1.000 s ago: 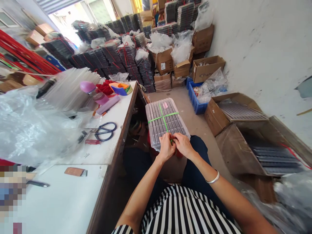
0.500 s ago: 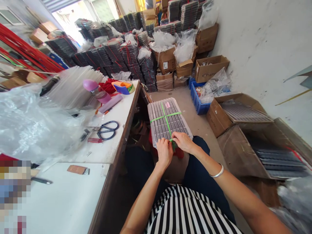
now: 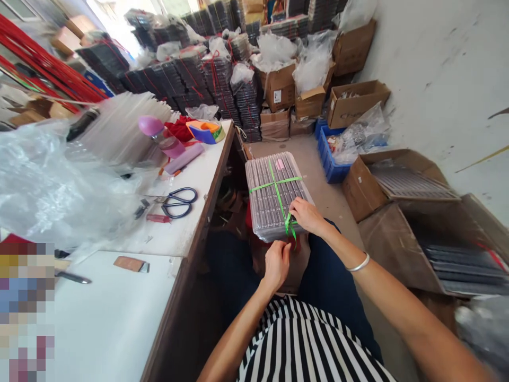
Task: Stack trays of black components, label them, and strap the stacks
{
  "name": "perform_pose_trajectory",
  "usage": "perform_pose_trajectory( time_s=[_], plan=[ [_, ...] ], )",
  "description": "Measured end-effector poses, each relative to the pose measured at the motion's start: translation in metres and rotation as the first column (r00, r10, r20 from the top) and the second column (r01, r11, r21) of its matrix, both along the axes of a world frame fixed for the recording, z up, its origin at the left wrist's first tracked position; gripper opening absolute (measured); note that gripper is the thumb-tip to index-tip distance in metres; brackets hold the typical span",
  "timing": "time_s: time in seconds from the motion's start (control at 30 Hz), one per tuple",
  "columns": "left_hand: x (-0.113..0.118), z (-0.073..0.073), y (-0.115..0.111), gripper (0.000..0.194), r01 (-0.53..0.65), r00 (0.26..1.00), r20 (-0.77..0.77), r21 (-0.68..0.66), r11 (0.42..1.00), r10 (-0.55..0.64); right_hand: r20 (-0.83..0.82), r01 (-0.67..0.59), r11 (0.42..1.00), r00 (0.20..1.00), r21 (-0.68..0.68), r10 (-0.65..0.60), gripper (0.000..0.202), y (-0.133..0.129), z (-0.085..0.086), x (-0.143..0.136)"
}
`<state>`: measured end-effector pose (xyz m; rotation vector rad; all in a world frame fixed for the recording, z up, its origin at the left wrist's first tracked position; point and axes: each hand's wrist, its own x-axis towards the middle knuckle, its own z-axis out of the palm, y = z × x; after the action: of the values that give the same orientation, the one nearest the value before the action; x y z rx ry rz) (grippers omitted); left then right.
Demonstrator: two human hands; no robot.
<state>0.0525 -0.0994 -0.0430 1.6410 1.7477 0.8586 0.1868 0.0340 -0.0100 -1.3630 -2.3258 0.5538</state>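
Observation:
A stack of clear plastic trays [image 3: 264,209] with dark strips in rows stands in front of my knees. Bright green strapping ribbon [image 3: 275,184] crosses its top, with a pink slip [image 3: 280,164] at the far end. At the near edge the ribbon forms a knot with loose ends hanging down. My right hand [image 3: 307,216] is closed, pinching the ribbon beside that knot. Just below the near edge of the stack, apart from it, my left hand [image 3: 277,263] has its fingers curled together; whether a ribbon end is in them cannot be seen.
On my left a white workbench [image 3: 119,318] bears scissors [image 3: 180,202], a brown-handled blade [image 3: 131,263], a spray bottle [image 3: 153,127] and plastic bags [image 3: 59,180]. Open cartons [image 3: 401,244] and a blue crate [image 3: 334,167] line the right side. Strapped tray stacks [image 3: 218,85] fill the back.
Both hands were together at the knot. My left hand has moved down toward me, away from the stack; my right hand stays by the knot, whose loose ends now show.

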Motion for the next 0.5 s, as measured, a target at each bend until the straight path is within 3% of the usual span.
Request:
perform_pose_trajectory(
  time_s=[0.1,0.17,0.3,0.5],
  plan=[
    [0.011,0.012,0.024,0.036,-0.085,0.954,0.272,-0.154,0.984,0.125,-0.014,-0.014,1.0,1.0,-0.009,0.013,0.012,0.0,0.002,0.003],
    [0.019,0.016,0.038,0.041,-0.122,0.907,0.373,-0.212,0.97,0.195,-0.034,-0.017,1.0,0.999,-0.008,0.016,0.011,-0.001,0.002,0.004],
    [0.02,0.018,0.049,0.034,-0.137,0.886,0.409,-0.221,0.966,0.219,-0.068,-0.014,1.0,0.998,-0.007,0.013,0.01,-0.005,-0.001,0.003],
    [-0.008,0.025,0.047,0.029,-0.031,0.913,0.385,-0.271,0.962,0.137,-0.053,0.023,1.0,0.998,-0.002,-0.023,0.011,-0.009,-0.005,-0.006]
  ],
)
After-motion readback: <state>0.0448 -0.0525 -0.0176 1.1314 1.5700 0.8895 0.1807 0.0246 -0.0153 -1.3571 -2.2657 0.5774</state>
